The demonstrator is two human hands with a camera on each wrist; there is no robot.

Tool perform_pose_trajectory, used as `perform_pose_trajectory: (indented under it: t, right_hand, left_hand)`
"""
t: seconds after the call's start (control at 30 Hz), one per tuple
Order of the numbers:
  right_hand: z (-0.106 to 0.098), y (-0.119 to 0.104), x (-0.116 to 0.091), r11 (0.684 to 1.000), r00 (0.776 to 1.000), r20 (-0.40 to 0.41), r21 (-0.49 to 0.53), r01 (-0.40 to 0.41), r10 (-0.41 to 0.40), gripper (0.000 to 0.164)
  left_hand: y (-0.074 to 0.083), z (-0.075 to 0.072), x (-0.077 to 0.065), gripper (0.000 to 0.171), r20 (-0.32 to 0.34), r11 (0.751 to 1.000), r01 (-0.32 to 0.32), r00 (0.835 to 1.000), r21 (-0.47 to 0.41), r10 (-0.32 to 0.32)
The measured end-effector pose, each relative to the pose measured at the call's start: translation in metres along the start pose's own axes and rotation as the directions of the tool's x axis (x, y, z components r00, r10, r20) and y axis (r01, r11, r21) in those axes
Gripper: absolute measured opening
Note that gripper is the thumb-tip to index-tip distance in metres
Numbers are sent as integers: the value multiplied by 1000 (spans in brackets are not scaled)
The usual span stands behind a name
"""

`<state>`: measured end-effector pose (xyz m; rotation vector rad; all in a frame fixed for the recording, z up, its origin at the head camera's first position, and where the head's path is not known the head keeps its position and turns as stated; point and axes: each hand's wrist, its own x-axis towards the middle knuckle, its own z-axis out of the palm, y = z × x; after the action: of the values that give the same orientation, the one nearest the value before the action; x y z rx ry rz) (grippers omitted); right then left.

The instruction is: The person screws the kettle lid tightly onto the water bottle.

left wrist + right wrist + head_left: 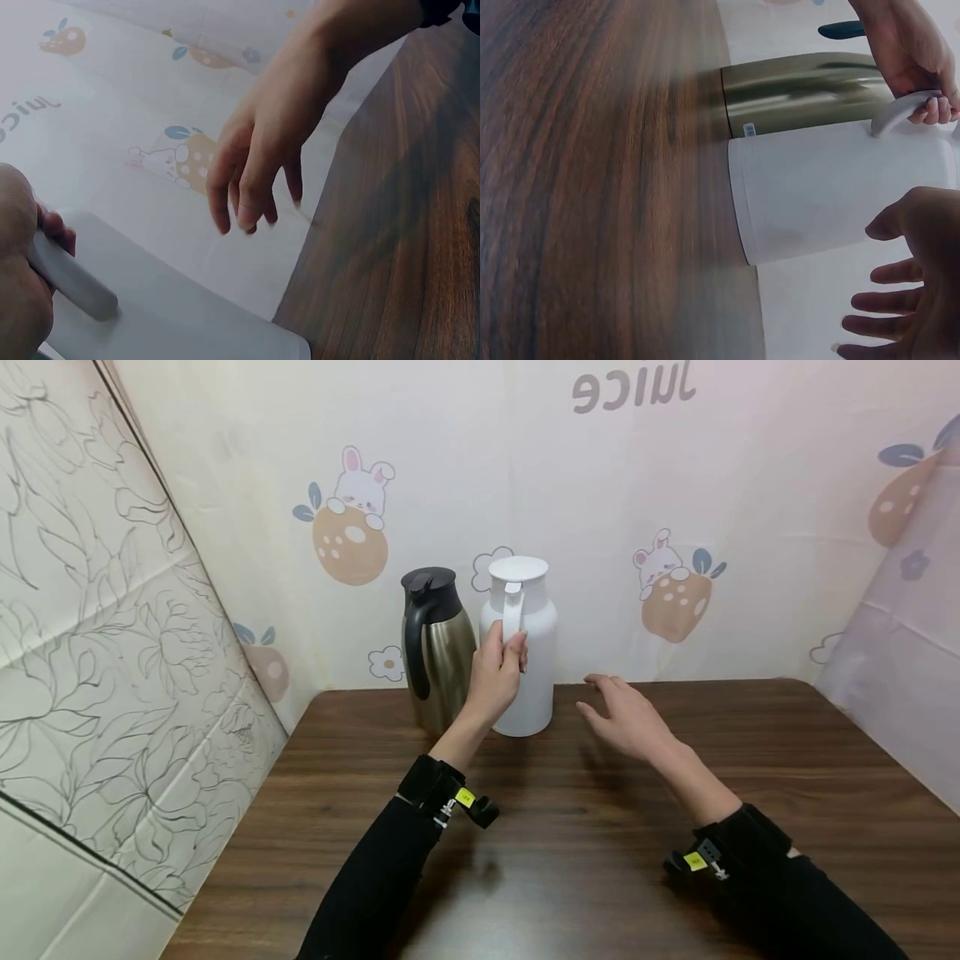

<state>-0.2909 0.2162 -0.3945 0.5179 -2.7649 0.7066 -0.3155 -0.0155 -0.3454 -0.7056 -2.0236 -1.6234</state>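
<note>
My left hand (pixel 495 675) grips the upright handle of a white thermos jug (pixel 534 685), its fingers curled round it. The jug stands upright near the table's back edge, with a flat white lid on top. In the left wrist view, the lower end of its handle (pixel 88 294) sticks out below the fist. My right hand (pixel 628 720) hovers to the right of the jug, fingers spread and holding nothing. From the right wrist view, its thumb (pixel 886 225) overlaps the jug's white side.
Close on the left of the white jug stands a gold thermos jug (pixel 459 664) with a black lid and handle. A dark wood table (pixel 570 860) lies under both. Behind it hangs a printed cloth (pixel 450 460), and a flower-patterned panel (pixel 127 635) rises on the left.
</note>
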Motion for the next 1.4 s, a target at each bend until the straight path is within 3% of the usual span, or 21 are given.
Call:
perform_pose_trajectory:
  t: [0.13, 0.3, 0.47, 0.53, 0.6, 0.67, 0.7, 0.8, 0.83, 0.9, 1.03, 1.13, 1.23, 1.4]
  right_hand:
    - [8, -4, 12, 982, 999, 33, 188, -13, 6, 77]
    - [27, -11, 39, 905, 998, 28, 421, -67, 61, 106]
    - [41, -14, 57, 833, 997, 5, 549, -70, 81, 109]
    - [47, -16, 61, 824, 998, -2, 565, -53, 66, 107]
    - [51, -18, 64, 820, 999, -4, 570, -40, 51, 106]
    - [54, -20, 68, 820, 999, 2, 571, -35, 42, 107]
    - [54, -21, 69, 820, 999, 6, 571, -36, 40, 107]
    - [52, -21, 71, 827, 998, -2, 560, -46, 56, 104]
    - [52, -19, 71, 832, 998, -7, 552, -51, 66, 103]
    - [51, -17, 70, 838, 995, -17, 541, -72, 96, 100]
    - [45, -12, 68, 847, 994, -22, 526, -83, 112, 100]
    - [46, -13, 69, 842, 994, -12, 534, -83, 105, 102]
    - [48, -14, 70, 837, 994, -2, 538, -93, 112, 103]
    - [48, -13, 74, 834, 993, 4, 542, -101, 117, 101]
  left_hand:
    - [2, 0, 2, 20, -9, 1000, 6, 1000, 19, -6]
    - [3, 0, 1, 21, -21, 998, 19, 1000, 63, -17]
    - [4, -9, -5, 25, 6, 995, 67, 998, 77, -67]
    - [4, -19, -9, 29, 4, 989, 42, 999, 145, -43]
    - [6, -33, -12, 31, -33, 966, -33, 999, 255, 43]
    - [8, -51, -15, 29, -122, 912, -126, 975, 391, 187]
    - [8, -60, -16, 29, -180, 877, -156, 948, 455, 262]
    - [-1, -83, -19, 46, -334, 803, -139, 858, 579, 390]
    - [-7, -89, -21, 56, -366, 796, -111, 845, 595, 391]
    - [-25, -97, -26, 77, -390, 805, -52, 855, 591, 342]
    - [-67, -105, -35, 107, -345, 881, 56, 930, 470, 125]
    - [-93, -111, -41, 118, -272, 914, 135, 962, 383, -28]
    - [-112, -114, -43, 123, -209, 917, 175, 972, 358, -104]
    - [-122, -114, -41, 127, -207, 908, 191, 971, 373, -119]
